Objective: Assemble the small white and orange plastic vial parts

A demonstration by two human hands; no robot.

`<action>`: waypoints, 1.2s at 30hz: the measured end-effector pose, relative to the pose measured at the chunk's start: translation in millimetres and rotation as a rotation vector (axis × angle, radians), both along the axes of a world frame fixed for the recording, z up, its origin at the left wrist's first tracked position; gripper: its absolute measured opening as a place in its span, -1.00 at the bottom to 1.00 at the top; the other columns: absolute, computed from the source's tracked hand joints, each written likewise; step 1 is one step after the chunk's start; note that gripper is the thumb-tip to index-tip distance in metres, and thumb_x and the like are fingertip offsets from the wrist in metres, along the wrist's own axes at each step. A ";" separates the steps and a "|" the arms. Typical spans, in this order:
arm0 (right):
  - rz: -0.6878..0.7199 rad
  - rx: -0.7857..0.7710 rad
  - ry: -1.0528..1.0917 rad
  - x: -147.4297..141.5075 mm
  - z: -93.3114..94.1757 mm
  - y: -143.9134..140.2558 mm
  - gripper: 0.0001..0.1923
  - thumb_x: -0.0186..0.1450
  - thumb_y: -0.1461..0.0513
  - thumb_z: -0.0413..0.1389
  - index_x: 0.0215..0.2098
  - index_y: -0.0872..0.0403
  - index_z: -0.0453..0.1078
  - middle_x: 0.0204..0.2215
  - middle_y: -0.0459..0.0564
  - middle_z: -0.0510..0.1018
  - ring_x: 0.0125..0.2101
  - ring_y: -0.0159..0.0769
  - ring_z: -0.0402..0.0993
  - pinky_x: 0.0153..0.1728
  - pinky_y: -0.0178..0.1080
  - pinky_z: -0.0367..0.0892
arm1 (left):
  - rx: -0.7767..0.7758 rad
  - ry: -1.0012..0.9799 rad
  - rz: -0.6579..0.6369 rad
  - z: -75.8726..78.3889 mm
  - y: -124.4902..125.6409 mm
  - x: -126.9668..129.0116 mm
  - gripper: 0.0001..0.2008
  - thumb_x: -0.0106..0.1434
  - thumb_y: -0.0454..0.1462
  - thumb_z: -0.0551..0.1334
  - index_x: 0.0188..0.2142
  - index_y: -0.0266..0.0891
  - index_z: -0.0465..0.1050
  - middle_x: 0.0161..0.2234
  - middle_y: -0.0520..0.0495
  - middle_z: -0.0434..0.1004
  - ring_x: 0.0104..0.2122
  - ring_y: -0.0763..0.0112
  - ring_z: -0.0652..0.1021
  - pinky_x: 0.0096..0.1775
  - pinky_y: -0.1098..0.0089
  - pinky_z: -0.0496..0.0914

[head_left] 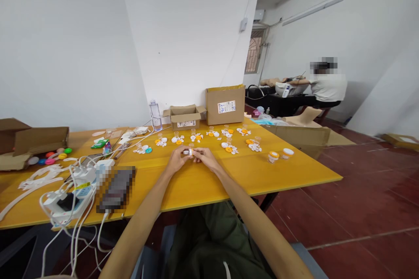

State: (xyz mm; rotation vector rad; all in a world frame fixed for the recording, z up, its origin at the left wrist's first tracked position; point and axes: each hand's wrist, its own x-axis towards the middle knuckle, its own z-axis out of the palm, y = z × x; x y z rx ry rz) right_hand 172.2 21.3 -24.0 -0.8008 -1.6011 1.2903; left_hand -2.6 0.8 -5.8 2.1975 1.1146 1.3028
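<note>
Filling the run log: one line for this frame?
left hand + right hand: both pinch small white round part | over yellow wooden table | orange and white lids behind

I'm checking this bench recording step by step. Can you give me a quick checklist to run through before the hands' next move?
1. Small white piece held by both hands: ok, left hand and right hand meet on it.
2. Grip detail at the fingers: cannot tell, too small.
3. Hands over the yellow table: ok.
4. Orange and white parts lie close beyond the hands: ok.
5. White cables apart from the hands: ok.
</note>
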 end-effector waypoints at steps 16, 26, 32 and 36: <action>0.009 -0.012 0.024 1.4 0.5 -1.6 -0.59 0.09 -0.04 0.29 -0.27 0.09 0.56 -0.45 -0.02 0.62 -0.54 -0.38 0.48 -0.49 -0.35 0.32 | 0.004 -0.009 -0.022 -1.0 0.1 -1.2 -0.78 0.14 -0.31 0.33 -0.17 -0.18 0.57 -0.23 -0.07 0.62 -0.20 0.26 0.55 -0.07 0.23 0.44; 0.010 -0.026 0.027 0.7 2.5 -1.2 -0.63 0.09 -0.02 0.30 -0.32 0.10 0.56 -0.48 -0.03 0.60 -0.54 -0.38 0.47 -0.51 -0.35 0.31 | -0.001 -0.023 -0.024 -0.8 -0.3 -0.9 -0.77 0.15 -0.30 0.33 -0.16 -0.18 0.56 -0.22 -0.06 0.62 -0.21 0.28 0.56 -0.08 0.25 0.44; 0.008 -0.025 0.025 0.7 3.2 -1.7 -0.63 0.10 -0.01 0.30 -0.29 0.10 0.57 -0.44 -0.01 0.62 -0.53 -0.38 0.48 -0.51 -0.35 0.30 | 0.012 -0.025 -0.020 0.8 -1.3 -0.2 -0.79 0.14 -0.31 0.34 -0.18 -0.19 0.56 -0.24 -0.06 0.61 -0.23 0.29 0.56 -0.11 0.28 0.45; 0.013 -0.032 0.047 0.8 1.6 -1.2 -0.62 0.08 0.00 0.31 -0.26 0.09 0.56 -0.41 0.00 0.63 -0.51 -0.38 0.49 -0.49 -0.35 0.31 | 0.037 -0.040 -0.023 0.4 -0.6 0.0 -0.80 0.14 -0.32 0.35 -0.20 -0.20 0.56 -0.22 -0.08 0.60 -0.22 0.30 0.56 -0.11 0.28 0.45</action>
